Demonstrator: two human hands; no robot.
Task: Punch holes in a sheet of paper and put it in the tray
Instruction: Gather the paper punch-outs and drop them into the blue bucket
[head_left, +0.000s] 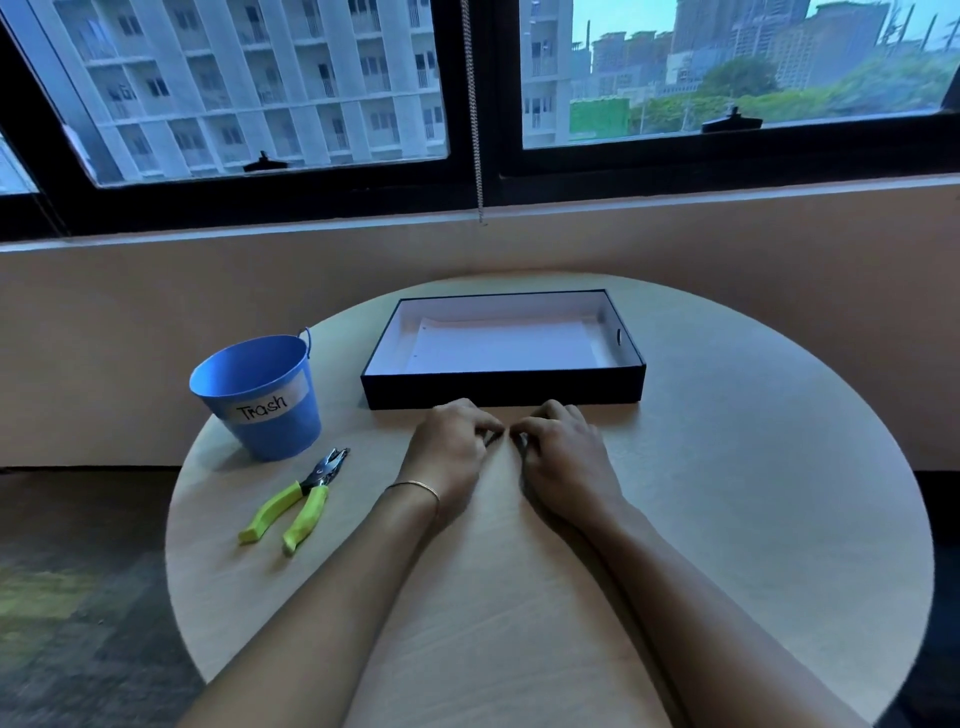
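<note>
Both bare hands, left hand (451, 449) and right hand (561, 451), at frame centre on the round pale wooden table (753, 493), fingers curled loosely, gripping nothing, below the dark rectangular tray (503, 395) holding the white punched paper sheet (506, 345).

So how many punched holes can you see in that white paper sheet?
2, both along the left edge of the white paper sheet inside the dark rectangular tray: one far, one near. Others may be hidden.

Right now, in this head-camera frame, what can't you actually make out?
- Fingertips of the left hand and right hand: curled under on the round table; anything pinched is hidden.
- Blue "Trash" bucket: its bottom is hidden by the near wall.
- Paper in the black tray: holes show along the left edge; their number is too small to count.
- Hole punch: head detail too small.
</note>
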